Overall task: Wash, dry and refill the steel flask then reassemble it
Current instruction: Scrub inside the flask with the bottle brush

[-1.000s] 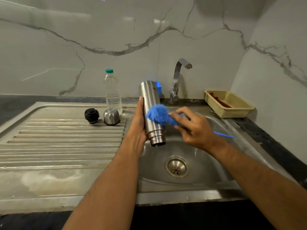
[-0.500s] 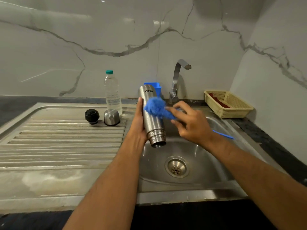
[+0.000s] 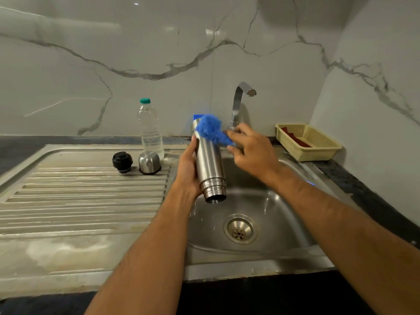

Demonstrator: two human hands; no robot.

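The washing step is in hand, and by my reading the task is in its early part. At the centre of the frame the left hand [image 3: 188, 169] grips the flask [image 3: 209, 164] over the sink [image 3: 268, 208]; its palm and thumb lie on the flask's left side, and the fingers are hidden behind the body. The flask is held tilted, open mouth down and toward the camera, base pointing up toward the wall. The right hand [image 3: 252, 151] pinches the handle of the blue brush [image 3: 210, 129] with curled fingers, and the fluffy head lies against the outside of the flask near its upper end.

What looks done: the flask is taken apart. The black stopper [image 3: 122, 161] and the steel cap [image 3: 149, 162] stand side by side on the drainboard [image 3: 79, 196], left of centre, with the water bottle [image 3: 150, 128] just behind the cap.

What is left, as I judge it: the rest of the scrub, a rinse, drying, refilling (likely from the bottle, which appears full and capped) and screwing stopper and cap back on. No water runs from the tap [image 3: 241, 98], above centre, and I cannot tell whether the flask's inside has been cleaned, or whether stopper and cap are washed. No cloth for drying is plainly in view; a yellow basket [image 3: 318, 151] at right holds something dark red that I cannot make out
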